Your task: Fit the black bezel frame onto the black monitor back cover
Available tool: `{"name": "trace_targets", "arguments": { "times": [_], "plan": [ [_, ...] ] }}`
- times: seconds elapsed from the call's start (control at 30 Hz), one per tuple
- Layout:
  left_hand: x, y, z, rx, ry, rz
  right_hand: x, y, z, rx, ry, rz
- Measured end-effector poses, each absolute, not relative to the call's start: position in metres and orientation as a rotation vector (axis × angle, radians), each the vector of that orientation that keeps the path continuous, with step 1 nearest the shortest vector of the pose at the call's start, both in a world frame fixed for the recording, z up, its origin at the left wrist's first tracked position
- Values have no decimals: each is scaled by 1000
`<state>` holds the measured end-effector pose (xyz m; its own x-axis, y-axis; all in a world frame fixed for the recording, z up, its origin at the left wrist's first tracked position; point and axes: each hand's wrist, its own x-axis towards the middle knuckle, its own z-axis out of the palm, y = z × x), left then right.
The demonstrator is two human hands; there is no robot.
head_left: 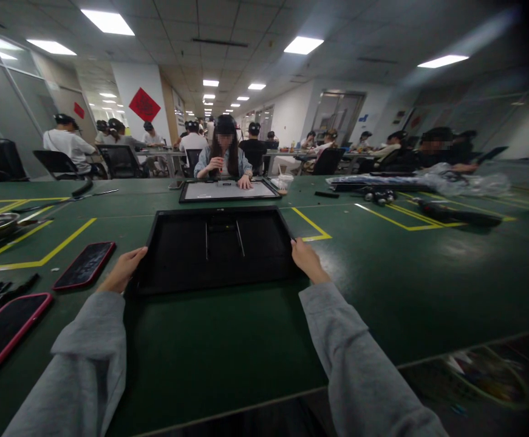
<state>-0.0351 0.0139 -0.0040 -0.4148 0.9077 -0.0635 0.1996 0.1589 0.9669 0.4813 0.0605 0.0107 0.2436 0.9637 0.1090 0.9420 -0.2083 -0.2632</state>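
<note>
A shallow black monitor shell (pixel 180 255), rectangular with a raised rim, lies between my hands over the green table. Two thin, shiny upright strips (pixel 207 240) show near the middle of its far side. My left hand (pixel 125 267) grips the shell's left edge. On the right edge, my right hand (pixel 308 260) is closed with its thumb on top. The undersides of both hands' fingers are hidden. Just beyond the shell sits a black-framed flat panel (pixel 228 190) with a grey face, where a co-worker's hand (pixel 245 182) rests.
Two red-edged phones, a nearer one (pixel 9 334) and a farther one (pixel 84 265), lie left. A metal bowl (pixel 0 227) is at far left. On the right are a dark power tool (pixel 458 215), plastic-wrapped parts (pixel 382 181) and a cup (pixel 284 183). A basket (pixel 487 376) stands below the table edge.
</note>
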Motion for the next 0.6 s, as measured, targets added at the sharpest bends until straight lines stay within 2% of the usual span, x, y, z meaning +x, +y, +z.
{"name": "trace_targets", "arguments": {
  "times": [0.17, 0.43, 0.6],
  "plan": [
    [-34, 12, -4, 959, 1611, 1363, 481, 63, 7, -2216, -1744, 136],
    [-28, 19, -10, 1312, 1884, 1341, 479, 66, 1, -2200, -1685, 125],
    [-21, 21, -18, 1639, 2252, 1129, 481, 66, -1, -2174, -1669, 133]
  ]
}}
